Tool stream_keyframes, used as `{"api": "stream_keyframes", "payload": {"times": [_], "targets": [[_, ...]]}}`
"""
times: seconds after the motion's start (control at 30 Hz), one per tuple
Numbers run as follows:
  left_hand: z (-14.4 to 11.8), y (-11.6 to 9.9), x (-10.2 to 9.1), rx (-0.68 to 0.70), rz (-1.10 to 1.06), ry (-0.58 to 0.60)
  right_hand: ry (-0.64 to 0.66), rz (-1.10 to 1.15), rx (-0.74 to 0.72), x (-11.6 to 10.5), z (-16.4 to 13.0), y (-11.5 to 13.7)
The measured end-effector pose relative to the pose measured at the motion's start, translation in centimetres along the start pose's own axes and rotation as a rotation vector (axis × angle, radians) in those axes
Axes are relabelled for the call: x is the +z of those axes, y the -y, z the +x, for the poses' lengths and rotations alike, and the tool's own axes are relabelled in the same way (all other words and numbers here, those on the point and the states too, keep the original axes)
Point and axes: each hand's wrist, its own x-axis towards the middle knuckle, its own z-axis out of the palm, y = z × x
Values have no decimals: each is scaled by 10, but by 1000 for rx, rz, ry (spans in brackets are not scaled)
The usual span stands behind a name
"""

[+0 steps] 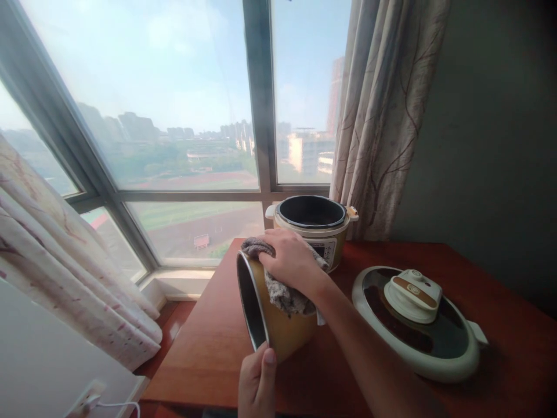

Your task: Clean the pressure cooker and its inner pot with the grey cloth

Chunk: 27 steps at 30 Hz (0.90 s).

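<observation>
A gold inner pot (290,338) with a dark inside is tipped on its side above the wooden table, its mouth facing left. My left hand (257,380) grips the pot's lower rim, thumb on the outside and fingers inside. Pressed over the pot's upper outer wall is my right hand (292,258), closed on a grey-brown cloth (285,295). Just behind stands the pressure cooker body (336,247), its control panel partly covered by the cloth and hand. The round cooker lid (452,337) lies to the right, knob side up.
The reddish-brown table (195,337) ends at a left edge near the window corner. Curtains (374,116) hang behind the cooker and at the left. A wall socket (89,400) with a white cord sits low at the left.
</observation>
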Motion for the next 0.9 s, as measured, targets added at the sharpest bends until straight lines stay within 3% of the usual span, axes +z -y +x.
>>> {"api": "stream_keyframes", "payload": {"times": [0.13,0.37,0.5,0.63,0.77,0.9], "targets": [[11,-15,6,-39,-115,28,-67,-38,51,7,-9,3],[42,-34,15,-163,-393,13,-227,-16,-6,33,-41,-1],[69,-61,17,-268,-596,-20,-355,-31,-87,60,-66,-10],[95,-82,17,-339,-768,6,-522,-31,-116,101,-93,-22],[103,-87,16,-321,-823,16,-610,-26,-106,138,-113,-30],[100,-80,15,-301,-781,25,-648,33,-91,148,-117,-32]]}}
